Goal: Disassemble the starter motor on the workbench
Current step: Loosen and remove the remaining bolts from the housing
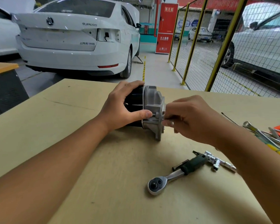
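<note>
Starter motor point(149, 109) between hands: left hand point(120, 109) grips body, right hand point(192, 117) pinches flange.

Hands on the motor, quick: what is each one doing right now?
Left hand: grips the black body of the starter motor.
Right hand: fingers curled at the motor's metal flange, pinching something too small to tell.

Both bare forearms reach forward from the lower corners and converge. The left hand point(121, 105) is cupped, fingers curled over the top and thumb stretched out to the right. The right hand point(191, 118) is turned inward, its fingertips point(168, 122) bunched in a pinch.
</note>
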Demonstrator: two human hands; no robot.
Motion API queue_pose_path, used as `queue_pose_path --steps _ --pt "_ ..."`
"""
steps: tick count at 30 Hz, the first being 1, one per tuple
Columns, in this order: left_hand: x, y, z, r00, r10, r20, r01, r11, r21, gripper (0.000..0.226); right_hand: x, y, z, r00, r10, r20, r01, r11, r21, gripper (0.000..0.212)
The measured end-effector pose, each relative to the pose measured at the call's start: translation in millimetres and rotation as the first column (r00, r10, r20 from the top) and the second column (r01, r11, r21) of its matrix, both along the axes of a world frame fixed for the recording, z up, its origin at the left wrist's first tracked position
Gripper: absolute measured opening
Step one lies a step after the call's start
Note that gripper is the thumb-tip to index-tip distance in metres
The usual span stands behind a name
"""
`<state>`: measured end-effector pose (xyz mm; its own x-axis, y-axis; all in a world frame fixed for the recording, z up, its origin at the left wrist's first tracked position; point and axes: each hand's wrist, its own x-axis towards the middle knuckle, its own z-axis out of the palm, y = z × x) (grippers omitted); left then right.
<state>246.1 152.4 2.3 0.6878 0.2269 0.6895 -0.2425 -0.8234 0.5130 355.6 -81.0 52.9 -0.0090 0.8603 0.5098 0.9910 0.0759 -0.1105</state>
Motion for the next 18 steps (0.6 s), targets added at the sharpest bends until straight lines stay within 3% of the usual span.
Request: queue_pose_path --steps 2,4,6,11,13,14,16,18 --pt "0 0 0 1.000 0.004 -0.002 -0.004 1.000 -0.003 0.089 0 2 -4 0.930 -0.093 -0.356 0.106 0.994 0.016 0.017" --pt "0 0 0 1.000 0.006 -0.001 -0.006 1.000 -0.003 0.090 -1 6 -7 0.763 -0.124 -0.635 0.182 0.983 0.027 0.022" --pt "0 0 0 1.000 0.005 0.001 -0.005 1.000 -0.002 0.090 -3 9 -9 0.696 -0.131 -0.706 0.217 0.976 0.033 0.026" --pt "0 1 -1 1.000 0.005 -0.004 -0.005 1.000 -0.003 0.090 -5 12 -8 0.674 -0.169 -0.719 0.195 0.980 -0.048 0.030" --pt "0 2 -1 1.000 0.003 -0.004 -0.003 1.000 -0.003 0.090 -4 12 -9 0.697 -0.162 -0.699 0.185 0.982 -0.044 0.026" --pt "0 2 -2 1.000 0.002 -0.002 -0.002 1.000 -0.003 0.090 -5 11 -9 0.757 -0.141 -0.638 0.167 0.986 -0.021 0.024" --pt "1 2 -2 1.000 0.004 0.000 -0.004 1.000 -0.002 0.090 -5 5 -4 0.939 -0.072 -0.337 0.079 0.997 0.005 0.023" --pt "1 3 -3 1.000 0.010 -0.001 -0.010 1.000 0.004 0.090 -5 2 0 1.000 -0.013 -0.008 0.012 0.999 -0.043 0.019"
